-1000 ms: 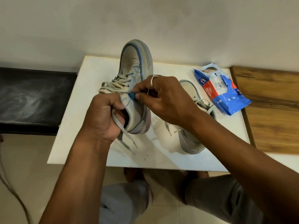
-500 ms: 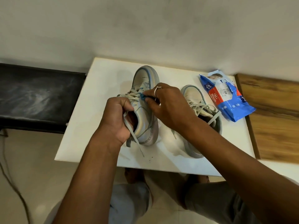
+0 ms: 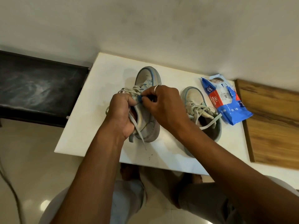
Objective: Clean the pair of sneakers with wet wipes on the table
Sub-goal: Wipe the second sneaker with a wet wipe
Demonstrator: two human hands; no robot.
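A worn grey-white held sneaker (image 3: 146,120) with pale blue trim around its toe and a thick, grubby sole lies toe-far near the middle of the white table (image 3: 100,97), tipped so its sole faces right; whether its heel touches the table cannot be told. Its loose grey laces (image 3: 127,91) loop out to the left and 1 end trails toward the near edge. The second sneaker (image 3: 193,98), of the same colours, stands flat on the table just to the right, laces untied. A blue and red pack of wet wipes (image 3: 226,102) lies at the far right of the table, beside a wooden board (image 3: 271,123). Compared with 1 second ago, the held sneaker looks lower and smaller, its toe now inside the table's far edge rather than up against the wall; since 0.5 seconds ago little has shifted. The left hand (image 3: 121,115) grips the sneaker at its opening, fingers curled around the collar and thumb on the tongue. The right hand (image 3: 165,104), wearing a ring (image 3: 156,87), reaches across from the right and pinches a small blue piece (image 3: 139,99) at the laces between thumb and forefinger, its other fingers curled.
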